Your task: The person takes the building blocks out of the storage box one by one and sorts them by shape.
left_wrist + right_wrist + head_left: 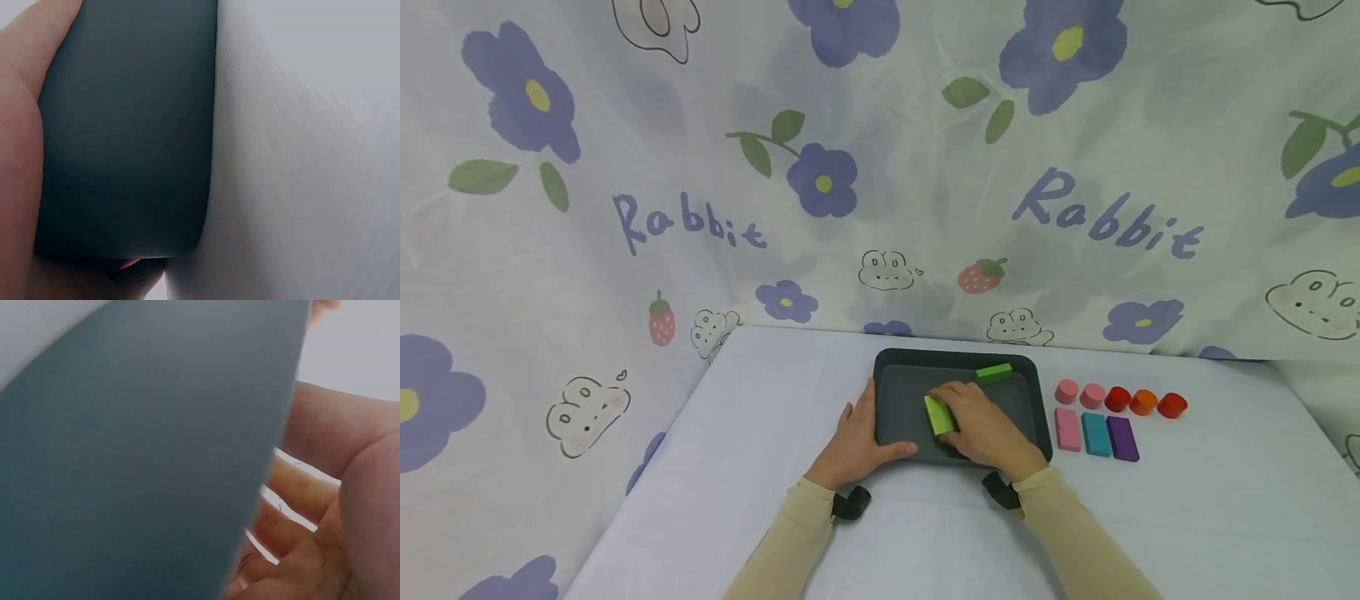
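A dark grey rectangular tray (pixel 895 421) lies on the white table. My left hand (pixel 852 446) holds its near left corner, with the thumb over the front rim and the other fingers along the left side. In the left wrist view the tray's outer wall (pixel 131 131) fills much of the picture beside the thumb. Inside the tray, my right hand (pixel 988 429) grips a light green block (pixel 937 415), which stands tilted. Another green block (pixel 994 373) lies near the far right corner. The right wrist view shows my right hand (pixel 300 556) behind the tray wall (pixel 144 450), the block hidden.
To the right of the tray stands a row of short cylinders: two pink (pixel 1067 392), a red (pixel 1117 399), an orange (pixel 1144 402) and another red (pixel 1172 406). Below them lie a pink block (pixel 1067 430), a teal block (pixel 1096 435) and a purple block (pixel 1123 439). A patterned curtain (pixel 925 200) hangs behind.
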Tool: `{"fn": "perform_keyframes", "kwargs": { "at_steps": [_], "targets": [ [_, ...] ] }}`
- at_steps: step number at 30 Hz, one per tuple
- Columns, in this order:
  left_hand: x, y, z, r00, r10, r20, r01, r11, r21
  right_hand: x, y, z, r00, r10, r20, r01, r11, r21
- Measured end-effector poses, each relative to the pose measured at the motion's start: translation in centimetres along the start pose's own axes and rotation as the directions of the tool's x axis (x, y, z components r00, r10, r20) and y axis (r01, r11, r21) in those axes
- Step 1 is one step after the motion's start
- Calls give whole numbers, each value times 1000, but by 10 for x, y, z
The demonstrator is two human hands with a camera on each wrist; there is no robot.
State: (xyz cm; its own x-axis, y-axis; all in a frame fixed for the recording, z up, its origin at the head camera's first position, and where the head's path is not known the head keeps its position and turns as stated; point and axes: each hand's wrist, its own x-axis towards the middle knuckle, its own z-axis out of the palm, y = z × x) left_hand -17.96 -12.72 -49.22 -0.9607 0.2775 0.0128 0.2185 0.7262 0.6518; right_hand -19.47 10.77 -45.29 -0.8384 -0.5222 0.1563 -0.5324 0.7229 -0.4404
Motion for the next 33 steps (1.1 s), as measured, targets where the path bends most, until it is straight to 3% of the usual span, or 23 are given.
{"fn": "perform_keyframes", "kwargs": {
  "at_steps": [22,33],
  "targets": [
    [-1,1,-1,1000,-8,1,8,1000,9,-31,14,-22,988,150,-41,-151,988,-29],
    [0,-2,0,1000,1,4,-1,1000,11,-49,29,-32,984,163,-67,-164,987,-3]
  ]
}}
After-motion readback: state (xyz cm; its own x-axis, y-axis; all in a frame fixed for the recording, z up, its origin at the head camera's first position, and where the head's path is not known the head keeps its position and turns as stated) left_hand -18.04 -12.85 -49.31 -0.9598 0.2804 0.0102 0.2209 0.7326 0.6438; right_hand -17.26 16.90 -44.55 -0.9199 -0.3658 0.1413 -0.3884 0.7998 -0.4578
